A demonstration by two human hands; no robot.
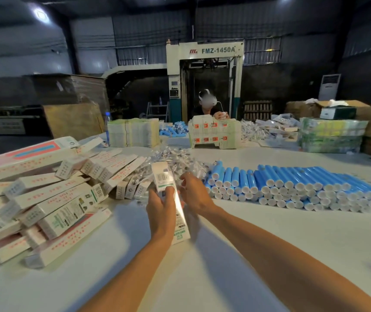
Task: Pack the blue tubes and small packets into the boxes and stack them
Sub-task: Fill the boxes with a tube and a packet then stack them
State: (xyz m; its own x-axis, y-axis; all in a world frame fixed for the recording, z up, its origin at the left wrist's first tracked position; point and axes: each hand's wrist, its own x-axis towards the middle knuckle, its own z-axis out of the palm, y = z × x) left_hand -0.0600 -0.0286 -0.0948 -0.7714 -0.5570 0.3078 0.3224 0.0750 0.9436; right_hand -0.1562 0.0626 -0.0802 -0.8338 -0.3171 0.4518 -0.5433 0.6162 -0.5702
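- The white surface (225, 255) carries everything; behind its far edge stands a tall cream machine (204, 52) lettered FMZ-1450A.
- A heap of long white boxes (45, 199) with red print covers the left edge. They lie criss-crossed on their sides, and the end flaps that show are closed, so their contents are hidden.
- The blue tubes (292, 183) lie loose in a low stack towards the right edge, side by side, with their white caps facing the near edge.
- Wrapped green bundles (330, 136) sit stacked at the far right corner, beside an open cardboard carton (310, 108) holding something white.
- Stacks of flat, unfolded cartons (132, 131) stand along the far edge. A person (207, 104) sits behind them.
- The small packets (175, 156), clear and crinkled, form a loose pile at the middle, between the box heap and the tubes.
- One white box (163, 174) is held above the middle of the surface, lengthwise, barcode face up. Whether anything is inside cannot be seen.
- The left grip (161, 206) is wrapped round that box's middle, with the thumb on its top face.
- The right grip (194, 192) is at the box's right side with its fingers curled at the edge of the packet pile. Blur hides whether it pinches a packet.
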